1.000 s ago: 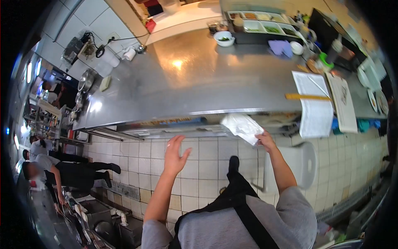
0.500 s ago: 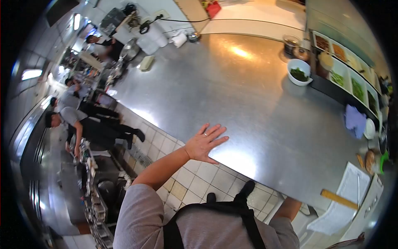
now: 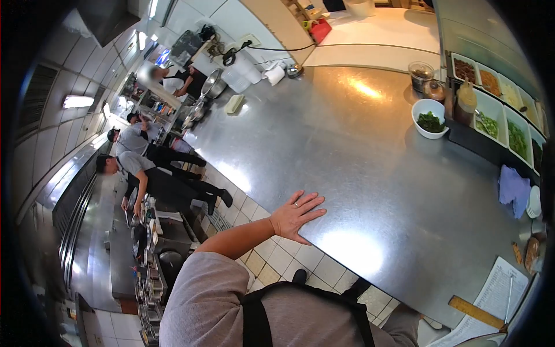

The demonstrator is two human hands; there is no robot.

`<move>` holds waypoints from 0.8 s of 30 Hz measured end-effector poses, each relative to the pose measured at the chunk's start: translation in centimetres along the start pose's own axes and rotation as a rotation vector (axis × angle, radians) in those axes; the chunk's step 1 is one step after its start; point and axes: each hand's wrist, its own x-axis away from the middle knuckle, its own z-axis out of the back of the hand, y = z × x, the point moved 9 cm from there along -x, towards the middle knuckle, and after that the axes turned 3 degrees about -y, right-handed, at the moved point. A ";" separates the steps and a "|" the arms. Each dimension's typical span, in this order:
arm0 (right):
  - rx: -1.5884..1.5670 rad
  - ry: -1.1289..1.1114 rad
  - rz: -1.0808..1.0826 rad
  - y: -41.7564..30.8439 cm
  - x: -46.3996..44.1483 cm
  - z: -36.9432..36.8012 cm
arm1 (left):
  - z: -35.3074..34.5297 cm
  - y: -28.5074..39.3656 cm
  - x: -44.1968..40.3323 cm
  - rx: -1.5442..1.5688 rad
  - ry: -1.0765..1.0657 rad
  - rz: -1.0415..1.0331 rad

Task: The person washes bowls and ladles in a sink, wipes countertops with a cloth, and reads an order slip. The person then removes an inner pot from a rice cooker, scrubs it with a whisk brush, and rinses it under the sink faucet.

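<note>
My left hand lies with its fingers spread on the near edge of the stainless steel table, a ring on one finger. It holds nothing. My right arm hangs by the table's near edge at the lower right, and the hand itself is hidden. Closest to that arm is a printed sheet of paper at the table's right corner, with a wooden ruler lying across it.
A white bowl of greens stands at the right, beside a rack of ingredient trays and a squeeze bottle. A purple cloth sits below them. Several co-workers stand at the left, one at the cooking line.
The view has shifted, so the table and the co-workers appear farther right and lower. My left hand stays spread at the table edge. My right forearm shows less than before.
</note>
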 end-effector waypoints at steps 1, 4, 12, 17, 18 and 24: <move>-0.004 0.014 0.004 -0.1 0.3 0.5 | 0.1 0.0 0.0 -0.009 0.001 -0.007; -0.024 0.045 0.043 -0.8 1.2 1.5 | 0.1 0.3 -0.1 -0.021 0.015 -0.015; -0.120 0.053 0.186 -3.6 7.0 1.7 | 0.6 0.3 0.3 -0.028 0.028 -0.024; 0.004 -0.173 0.354 -4.2 15.8 -3.4 | 1.2 0.3 1.2 -0.021 0.073 -0.042; 0.276 -0.249 0.381 -5.7 19.1 -6.3 | 1.5 0.3 1.4 -0.011 0.105 -0.049; 1.097 -0.673 0.250 -2.0 30.7 -18.7 | 1.7 -0.3 3.1 0.047 0.239 -0.090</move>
